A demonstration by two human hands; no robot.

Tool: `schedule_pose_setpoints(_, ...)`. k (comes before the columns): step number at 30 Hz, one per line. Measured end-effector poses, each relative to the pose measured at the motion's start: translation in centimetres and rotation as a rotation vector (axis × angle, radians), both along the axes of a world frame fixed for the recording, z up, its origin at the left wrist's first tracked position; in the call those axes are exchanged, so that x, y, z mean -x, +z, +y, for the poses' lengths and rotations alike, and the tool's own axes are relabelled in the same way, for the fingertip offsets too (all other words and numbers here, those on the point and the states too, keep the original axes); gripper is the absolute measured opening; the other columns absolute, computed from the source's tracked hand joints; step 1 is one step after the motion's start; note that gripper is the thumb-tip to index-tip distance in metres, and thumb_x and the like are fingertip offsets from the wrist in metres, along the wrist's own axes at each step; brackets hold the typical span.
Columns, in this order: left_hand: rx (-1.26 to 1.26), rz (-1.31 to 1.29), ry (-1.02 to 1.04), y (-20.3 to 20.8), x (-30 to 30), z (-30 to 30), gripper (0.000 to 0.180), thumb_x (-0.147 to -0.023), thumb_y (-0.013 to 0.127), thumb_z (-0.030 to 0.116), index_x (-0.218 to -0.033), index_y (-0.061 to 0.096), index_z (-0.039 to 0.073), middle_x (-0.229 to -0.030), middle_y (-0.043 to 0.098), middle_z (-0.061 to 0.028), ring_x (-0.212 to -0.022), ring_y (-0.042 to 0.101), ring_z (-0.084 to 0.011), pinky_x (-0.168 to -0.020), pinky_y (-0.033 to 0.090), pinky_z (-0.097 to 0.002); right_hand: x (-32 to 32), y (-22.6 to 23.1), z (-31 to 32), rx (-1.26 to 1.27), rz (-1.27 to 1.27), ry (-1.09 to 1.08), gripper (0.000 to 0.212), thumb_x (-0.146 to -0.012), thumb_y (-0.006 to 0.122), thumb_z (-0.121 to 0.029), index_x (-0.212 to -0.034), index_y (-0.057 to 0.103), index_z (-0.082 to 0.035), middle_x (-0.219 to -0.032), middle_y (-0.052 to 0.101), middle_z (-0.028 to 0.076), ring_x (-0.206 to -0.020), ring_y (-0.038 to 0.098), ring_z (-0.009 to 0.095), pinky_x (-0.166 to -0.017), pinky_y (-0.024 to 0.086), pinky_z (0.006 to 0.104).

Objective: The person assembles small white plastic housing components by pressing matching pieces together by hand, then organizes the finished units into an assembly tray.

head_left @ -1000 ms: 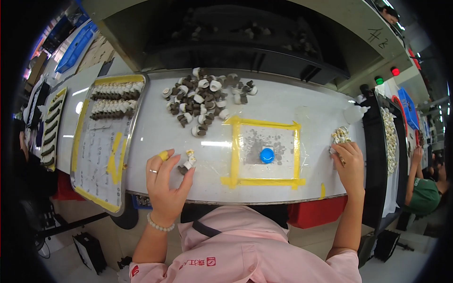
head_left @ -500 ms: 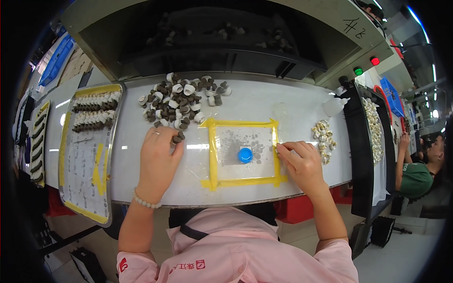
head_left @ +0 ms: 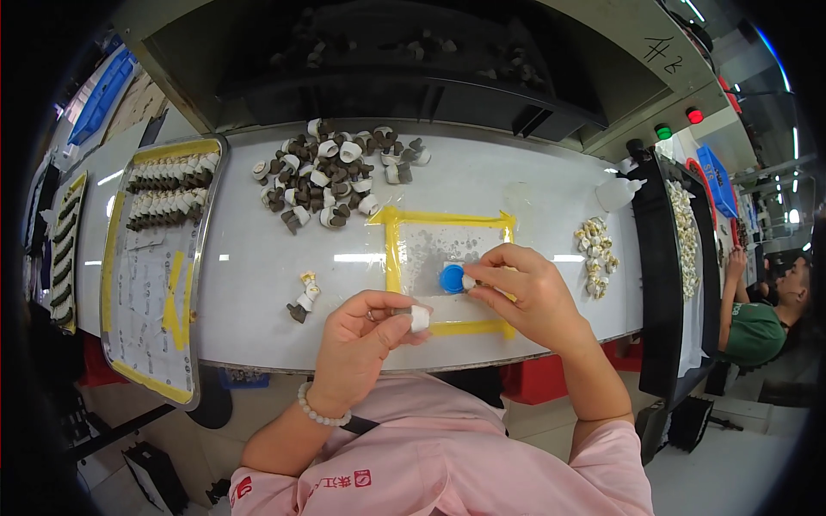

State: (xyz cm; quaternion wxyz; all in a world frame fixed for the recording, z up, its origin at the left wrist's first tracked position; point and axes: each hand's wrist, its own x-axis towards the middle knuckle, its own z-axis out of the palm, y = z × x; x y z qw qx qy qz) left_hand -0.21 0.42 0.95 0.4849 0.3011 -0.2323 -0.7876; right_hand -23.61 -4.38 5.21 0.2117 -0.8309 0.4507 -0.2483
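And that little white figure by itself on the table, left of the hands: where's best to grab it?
I'd pinch the little figure by its white middle, coming from above onto its two long sides. It seems to lie lengthwise, dark end toward the near edge of the table, leaving both sides exposed.

Small piece [head_left: 468, 281] mostly hidden by fingers of right hand [head_left: 535, 288]; full shape unclear. White piece [head_left: 419, 319]: dark end partly covered by left hand [head_left: 361, 337]. Contents of blue cup [head_left: 451, 278] too small to tell. Heaped pieces [head_left: 323, 176] overlap, lower ones hidden. Pink shirt [head_left: 430, 473] cut off by lower edge.
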Motion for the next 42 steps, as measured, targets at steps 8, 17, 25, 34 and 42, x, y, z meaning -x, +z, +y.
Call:
schedule_pose_setpoints(8,0.057,-0.026,0.058,-0.8,0.6,0.4,0.023,-0.089,0.061,-0.003,-0.112,0.058,-0.006,-0.104,0.067,-0.0167,-0.089,0.068,-0.0222,-0.082,0.057,-0.0327,-1.7,0.4,-1.1,0.043,0.207,0.116,0.017,-0.074,0.073,-0.004,-0.091,0.071,-0.001,-0.081,0.061,0.009,-0.069,0.06,0.024,-0.061,0.051,0.0345)
schedule_pose_setpoints(17,0.09,-0.084,0.07,-1.3,0.4,0.6,0.024,-0.088,0.062,-0.003,-0.112,0.059,-0.003,-0.1,0.067,-0.0183,-0.083,0.069,-0.0257,-0.076,0.059,-0.0357,-1.7,0.6,-0.9,-0.046,0.146,0.084,0.022,-0.074,0.073,-0.003,-0.096,0.072,-0.002,-0.088,0.062,0.01,-0.077,0.061,0.023,-0.066,0.05,0.0312)
schedule_pose_setpoints(25,0.087,-0.045,0.064,-0.8,0.6,0.4,0.02,-0.09,0.06,-0.002,-0.11,0.06,-0.006,-0.1,0.068,-0.0158,-0.087,0.069,-0.022,-0.081,0.057,-0.0301,-1.2,0.0,1.6,-0.315,-0.36,-0.027,0.032,-0.077,0.075,-0.002,-0.108,0.071,-0.005,-0.091,0.064,0.007,-0.081,0.061,0.016,-0.07,0.049,0.0266)
schedule_pose_setpoints(34,0.128,-0.132,0.12,-1.4,0.9,0.9,0.019,-0.088,0.06,-0.006,-0.107,0.062,-0.006,-0.099,0.067,-0.021,-0.087,0.069,-0.0277,-0.078,0.06,-0.0368,-2.8,0.3,2.2,-0.386,-0.445,0.037,0.033,-0.072,0.077,0.002,-0.105,0.072,-0.002,-0.091,0.064,0.007,-0.078,0.06,0.015,-0.065,0.047,0.0244)
schedule_pose_setpoints(42,0.162,-0.177,0.084,-1.2,0.9,0.7,0.016,-0.088,0.06,-0.008,-0.104,0.063,-0.007,-0.099,0.067,-0.0179,-0.085,0.069,-0.0234,-0.078,0.059,-0.033,-2.4,-0.5,2.3,-0.435,-0.435,0.054,0.029,-0.075,0.076,-0.002,-0.103,0.071,-0.001,-0.093,0.066,0.009,-0.08,0.062,0.017,-0.07,0.049,0.0276)
